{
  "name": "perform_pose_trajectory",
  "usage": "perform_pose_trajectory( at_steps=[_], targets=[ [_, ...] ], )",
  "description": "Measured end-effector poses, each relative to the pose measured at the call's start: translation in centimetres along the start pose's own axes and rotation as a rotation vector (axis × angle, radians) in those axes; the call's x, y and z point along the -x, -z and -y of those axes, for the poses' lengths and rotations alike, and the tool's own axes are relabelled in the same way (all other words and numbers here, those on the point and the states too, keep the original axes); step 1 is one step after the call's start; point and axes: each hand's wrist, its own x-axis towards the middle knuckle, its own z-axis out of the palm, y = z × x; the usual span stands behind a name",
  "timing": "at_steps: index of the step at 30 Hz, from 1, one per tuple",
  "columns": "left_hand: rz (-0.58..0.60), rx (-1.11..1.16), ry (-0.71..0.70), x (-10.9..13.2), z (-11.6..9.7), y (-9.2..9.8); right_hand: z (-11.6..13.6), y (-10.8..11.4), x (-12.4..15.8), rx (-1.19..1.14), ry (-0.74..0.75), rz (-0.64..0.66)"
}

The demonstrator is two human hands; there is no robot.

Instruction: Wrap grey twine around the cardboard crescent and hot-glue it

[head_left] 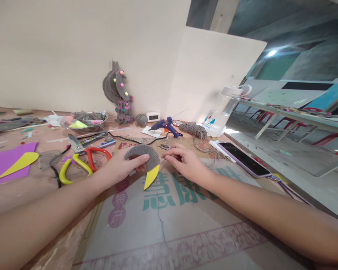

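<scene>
The left hand [120, 169] has a crescent [152, 160] clamped between thumb and fingers, out over the printed sheet [129, 240]. Grey yarn covers most of the crescent; its lower tip is bare yellow. The right hand [187, 161] is apart from the left, just beside the crescent's right edge, thumb and forefinger drawn together. They probably pinch a strand, though it is too fine to make out.

The step in hand looks like winding yarn round the crescent, well along, with the tip left to wrap. The next move calls for a steady left grip and a taut strand, each turn laid close against the last; towards the point, loops could slip off.

Beyond the hands lie a glue gun [169, 126] and a loose skein [193, 130], with a yarn ball [141, 120] farther back. Orange-handled scissors [89, 159] lie left of the crescent on the tabletop [17, 212], near a yellow cutout [20, 165] on purple sheets [11, 153]. To the right are a phone [245, 159] and a bottle [217, 119].
</scene>
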Motion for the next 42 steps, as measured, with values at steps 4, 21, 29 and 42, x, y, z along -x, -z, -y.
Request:
perform_pose_trajectory(
  at_steps=[4,21,29,42],
  targets=[
    [0.001,0.029,-0.008,0.1,-0.1,0.0,0.3,0.5,0.0,-0.034,0.103,-0.112],
    [-0.036,-0.026,0.04,-0.1,0.0,0.1,-1.3,0.4,-0.8,-0.543,-0.243,-0.347],
    [-0.023,-0.023,0.028,-0.1,-0.4,0.0,0.9,0.6,0.0,-0.194,-0.018,-0.117],
    [0.078,-0.214,-0.125,-0.1,0.1,-0.5,1.6,-0.5,0.0,-0.156,-0.053,0.031]
  ],
)
